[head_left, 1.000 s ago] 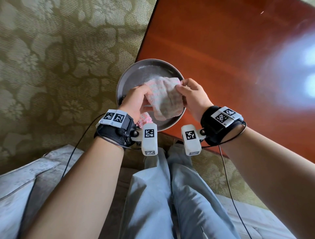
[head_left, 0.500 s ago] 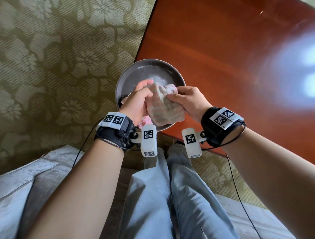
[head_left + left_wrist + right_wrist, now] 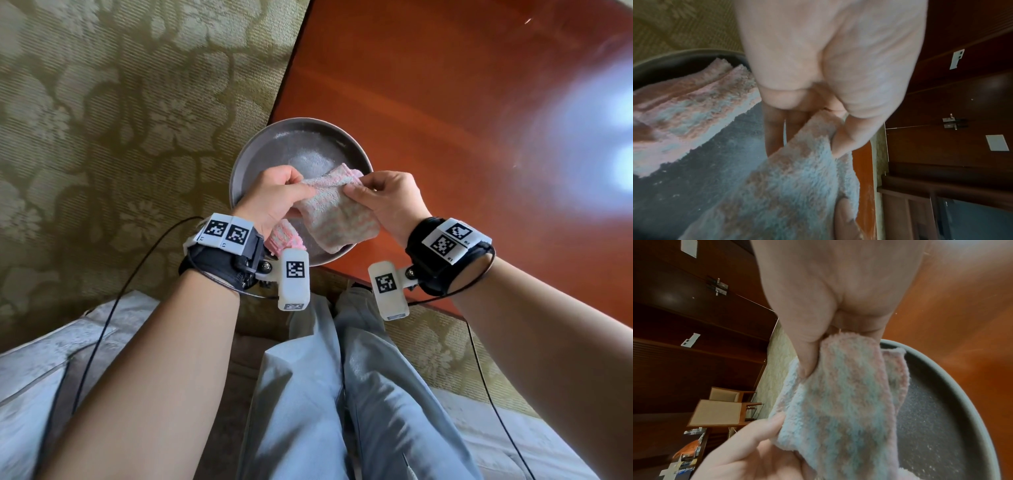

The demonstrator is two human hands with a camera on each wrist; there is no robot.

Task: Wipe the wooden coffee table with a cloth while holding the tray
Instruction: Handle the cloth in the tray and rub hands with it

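Pinching opposite edges of the cloth [image 3: 334, 214], left hand [image 3: 274, 198] and right hand [image 3: 387, 202] have now stretched it flatter above the tray [image 3: 270, 144] at the coffee table [image 3: 445, 113] near-left corner, so wiping seems imminent
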